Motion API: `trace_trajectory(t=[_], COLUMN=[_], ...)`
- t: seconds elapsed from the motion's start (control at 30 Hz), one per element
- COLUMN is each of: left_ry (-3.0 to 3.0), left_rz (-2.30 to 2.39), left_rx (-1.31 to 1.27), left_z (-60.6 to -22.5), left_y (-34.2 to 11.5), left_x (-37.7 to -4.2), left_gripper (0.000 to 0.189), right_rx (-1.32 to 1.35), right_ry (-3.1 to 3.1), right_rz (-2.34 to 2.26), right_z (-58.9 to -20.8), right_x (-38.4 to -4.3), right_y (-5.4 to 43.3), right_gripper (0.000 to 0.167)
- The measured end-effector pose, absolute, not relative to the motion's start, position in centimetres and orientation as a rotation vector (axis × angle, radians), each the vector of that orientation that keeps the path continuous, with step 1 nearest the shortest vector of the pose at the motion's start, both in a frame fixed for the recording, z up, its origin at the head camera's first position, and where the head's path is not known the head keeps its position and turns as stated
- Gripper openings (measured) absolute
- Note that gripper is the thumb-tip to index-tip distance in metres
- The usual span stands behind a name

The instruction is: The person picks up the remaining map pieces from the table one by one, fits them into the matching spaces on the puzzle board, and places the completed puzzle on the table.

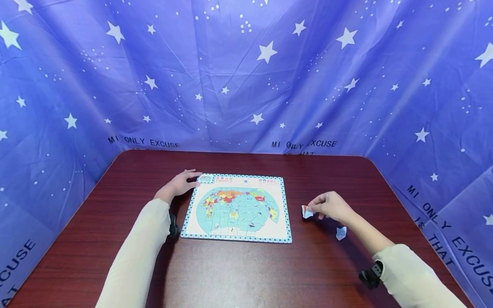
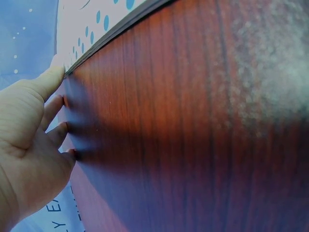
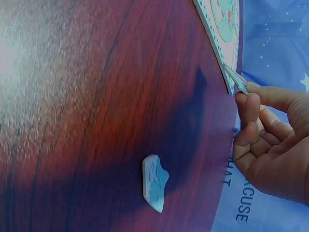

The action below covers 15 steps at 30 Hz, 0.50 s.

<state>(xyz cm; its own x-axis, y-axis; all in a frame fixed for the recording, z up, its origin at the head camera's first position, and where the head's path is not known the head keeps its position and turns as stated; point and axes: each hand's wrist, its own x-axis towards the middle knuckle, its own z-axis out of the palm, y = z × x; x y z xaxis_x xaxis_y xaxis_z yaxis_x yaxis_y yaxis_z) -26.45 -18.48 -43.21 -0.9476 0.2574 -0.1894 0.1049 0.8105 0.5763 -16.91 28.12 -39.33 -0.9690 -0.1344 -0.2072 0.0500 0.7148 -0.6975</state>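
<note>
A world map puzzle board (image 1: 235, 239) with a blue-dotted border lies flat on the table. At its far left corner rests my left hand (image 1: 180, 183), thumb at the board's edge and fingers spread loosely. In the left wrist view, the thumb (image 2: 50, 83) touches that edge. My right hand (image 1: 332, 206) pinches a small puzzle piece (image 1: 307, 212) between thumb and fingertips, held to the right of the board. The right wrist view shows this piece (image 3: 235, 79) nearly edge-on. Bare white shows at the lower right of the map's oval.
A second loose puzzle piece (image 1: 341, 233), pale blue and white, lies on the table below my right hand. The dark red wooden table (image 1: 231, 273) reaches back to a blue star-printed curtain (image 1: 239, 85) that hangs behind it and at both sides.
</note>
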Motion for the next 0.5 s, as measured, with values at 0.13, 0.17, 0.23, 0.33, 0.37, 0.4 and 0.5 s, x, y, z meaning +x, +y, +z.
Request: trace_trajectory(t=[0.13,0.17,0.23,0.33,0.37,0.4,0.5], left_ry=[2.735,2.735,2.735,2.735,2.735,2.736,2.736], left_rz=[0.854,0.853,0.849,0.846,0.844,0.843,0.837], left_rx=[0.28,0.28,0.279,0.278,0.279,0.279,0.273], left_z=[-43.2,-43.2,-43.1,-43.2,-43.2,-43.2,-43.3], left_y=[-18.5,-18.5,-18.5,-18.5,-18.5,-18.5,-18.5], left_x=[-26.4,-26.4,-26.4,-26.4,-26.5,-26.5,-26.5], left_gripper=[0.05,0.05,0.05,0.05,0.05,0.05,0.05], right_rx=[-0.077,-0.074,-0.071,-0.076,-0.078,-0.076,-0.082], right_ry=[2.66,2.656,2.653,2.646,2.643,2.638,2.623], right_rz=[-1.114,-1.118,-1.123,-1.126,-1.131,-1.133,-1.14], right_z=[-39.5,-39.5,-39.6,-39.6,-39.5,-39.5,-39.5], right_x=[-16.9,-16.9,-16.9,-16.9,-16.9,-16.8,-16.8], right_y=[27.5,27.4,27.1,26.8,26.7,26.5,26.2], right_gripper=[0.018,0.018,0.018,0.019,0.019,0.019,0.019])
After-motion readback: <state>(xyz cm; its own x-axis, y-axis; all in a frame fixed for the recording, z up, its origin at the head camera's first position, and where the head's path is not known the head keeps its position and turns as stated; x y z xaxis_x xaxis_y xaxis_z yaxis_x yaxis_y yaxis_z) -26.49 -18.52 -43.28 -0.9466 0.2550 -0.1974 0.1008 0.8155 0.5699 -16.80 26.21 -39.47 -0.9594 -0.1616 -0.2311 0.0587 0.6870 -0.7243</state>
